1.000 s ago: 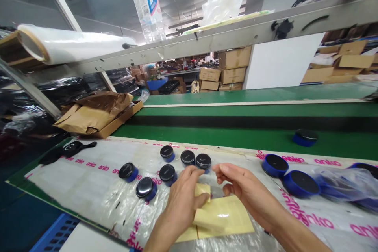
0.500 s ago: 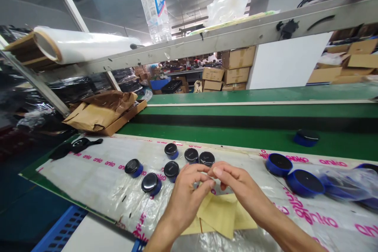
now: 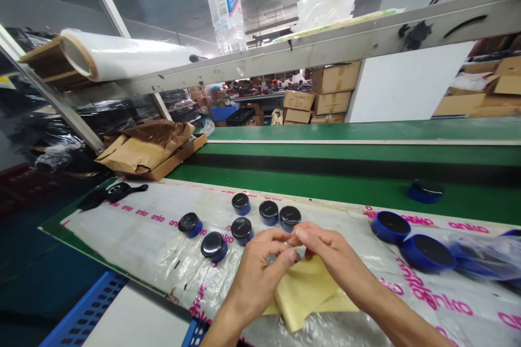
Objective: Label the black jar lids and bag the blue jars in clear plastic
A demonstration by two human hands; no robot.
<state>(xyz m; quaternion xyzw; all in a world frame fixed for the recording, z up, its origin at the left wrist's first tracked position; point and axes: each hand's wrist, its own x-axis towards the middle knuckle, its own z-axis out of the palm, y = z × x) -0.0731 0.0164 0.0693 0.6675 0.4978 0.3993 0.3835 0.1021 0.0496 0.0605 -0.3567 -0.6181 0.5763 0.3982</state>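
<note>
My left hand (image 3: 262,271) is closed, its thumb and fingers curled toward each other above a yellow paper sheet (image 3: 303,293). My right hand (image 3: 325,246) meets it fingertip to fingertip, thumb and index finger pinched. Whatever lies between the fingertips is too small or hidden to make out. The yellow sheet bends upward, and its top edge reaches the underside of my hands. More yellow paper lies flat beneath it. Just beyond my hands stand several small round blue pieces with glossy black tops, among them one black-topped piece (image 3: 290,218) nearest my fingers and another (image 3: 214,246) farther left.
Wider blue rings with black centres (image 3: 391,226) lie at the right, some under clear plastic (image 3: 484,246). One blue-and-black piece (image 3: 425,190) sits on the green belt (image 3: 345,187). A cardboard tray (image 3: 183,157), a black strap (image 3: 122,191) and a blue crate (image 3: 87,314) are at the left.
The yellow sheet under my hands has curled upward from lying nearly flat. My fingertips stay together in much the same pose. The whole view has shifted slightly.
</note>
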